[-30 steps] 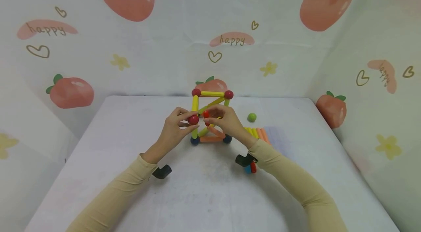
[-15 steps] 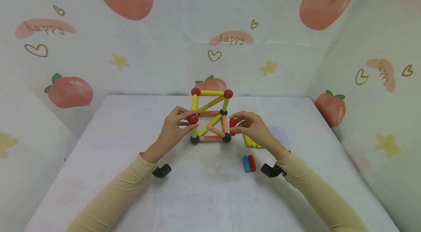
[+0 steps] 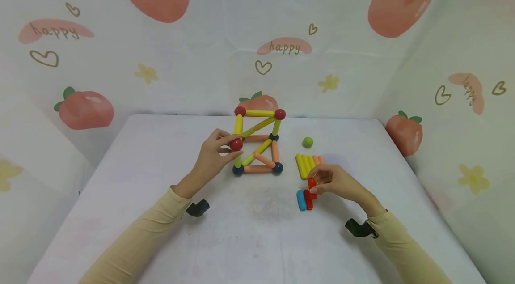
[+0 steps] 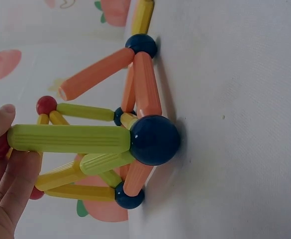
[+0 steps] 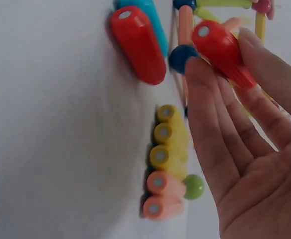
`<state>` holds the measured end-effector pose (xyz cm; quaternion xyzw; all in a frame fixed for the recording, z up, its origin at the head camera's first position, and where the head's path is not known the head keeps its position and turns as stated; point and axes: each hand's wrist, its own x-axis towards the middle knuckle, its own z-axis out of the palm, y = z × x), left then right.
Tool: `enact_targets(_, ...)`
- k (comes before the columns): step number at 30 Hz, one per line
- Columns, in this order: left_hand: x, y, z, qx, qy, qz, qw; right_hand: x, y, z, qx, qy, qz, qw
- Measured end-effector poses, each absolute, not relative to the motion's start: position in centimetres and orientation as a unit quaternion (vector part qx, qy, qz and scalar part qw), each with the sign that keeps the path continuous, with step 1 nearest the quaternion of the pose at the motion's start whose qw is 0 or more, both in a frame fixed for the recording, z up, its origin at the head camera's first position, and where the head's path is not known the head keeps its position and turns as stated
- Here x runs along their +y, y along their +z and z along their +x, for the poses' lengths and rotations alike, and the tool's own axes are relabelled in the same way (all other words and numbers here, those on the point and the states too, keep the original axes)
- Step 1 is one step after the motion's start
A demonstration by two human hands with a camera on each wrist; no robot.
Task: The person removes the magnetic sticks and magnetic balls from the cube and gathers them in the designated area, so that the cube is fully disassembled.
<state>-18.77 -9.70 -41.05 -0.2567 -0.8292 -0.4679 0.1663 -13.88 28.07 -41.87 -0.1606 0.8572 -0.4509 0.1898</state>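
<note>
My left hand (image 3: 213, 152) pinches the glossy red ball (image 3: 236, 145) at the near left upper corner of a frame (image 3: 257, 138) of yellow, light green and orange plastic-looking rods, which stands on the white counter (image 3: 257, 235). My right hand (image 3: 339, 182) grips a short, chunky red rod (image 5: 222, 52) between thumb and fingers, well apart from the frame; it looks raised, near a second short red rod (image 5: 138, 45) and a short bright blue rod (image 3: 301, 200) lying side by side. Further off: a row of yellow rods (image 3: 301, 167) and orange rods (image 3: 318, 159), green ball (image 3: 307, 142) behind. On the frame, one slanting orange rod (image 4: 96, 74) has a free end. My reading: right hand sorting loose pieces, left steadying the build. Next move seems to call for a gentle set-down beside the pair, then release, with light left fingers so no joint slips.
</note>
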Motion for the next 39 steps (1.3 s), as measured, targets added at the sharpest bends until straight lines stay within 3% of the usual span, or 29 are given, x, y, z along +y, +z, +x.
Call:
enact_targets(10,-9.7,-41.3,-18.9,-0.829,-0.471,-0.257,0.161,29.1,-43.3,-13.4,0.86,-0.417,-0.17,0.241)
enact_targets(39,-9.6,-40.9,-18.7,-0.833,-0.465,-0.253,0.161,29.2,-44.4,-13.7,0.85,-0.443,-0.145,0.246)
